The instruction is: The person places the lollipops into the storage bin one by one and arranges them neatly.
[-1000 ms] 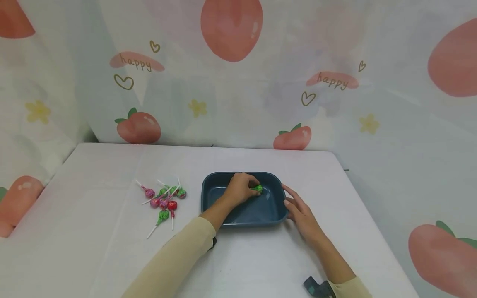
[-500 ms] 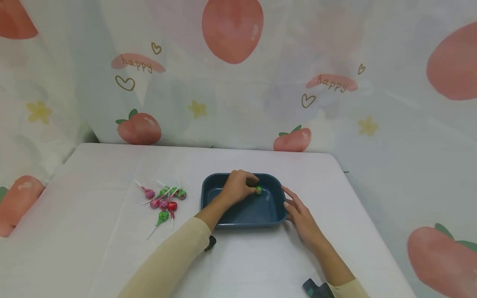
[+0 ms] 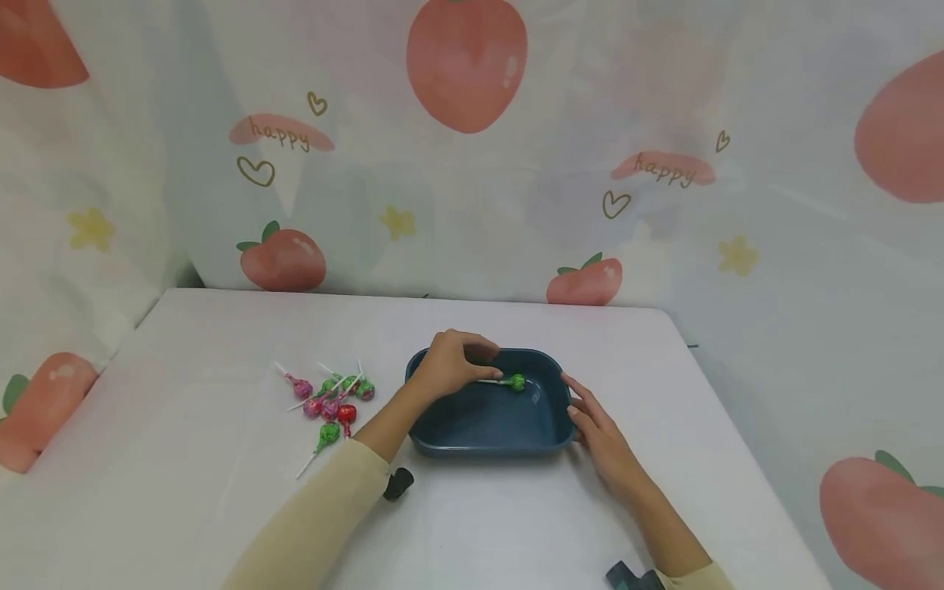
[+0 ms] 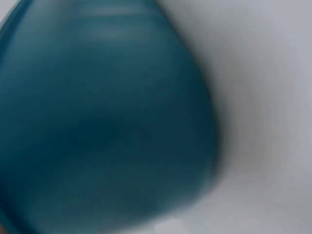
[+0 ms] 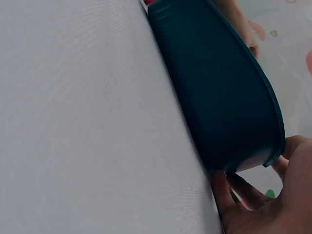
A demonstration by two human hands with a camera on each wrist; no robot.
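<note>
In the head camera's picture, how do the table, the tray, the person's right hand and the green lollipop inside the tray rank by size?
Largest to smallest, as they look there:
1. Table
2. Tray
3. Right hand
4. Green lollipop

Head cam: up high, faces fwd & down, takes in most of table [image 3: 221, 492] + backdrop [image 3: 487, 213]. L wrist cam: v. close on tray [image 3: 479, 422], blurred. R wrist cam: low nr table, tilted, faces tray's outer side. All 3 share tray; head & R wrist also R hand [image 3: 606, 442].
</note>
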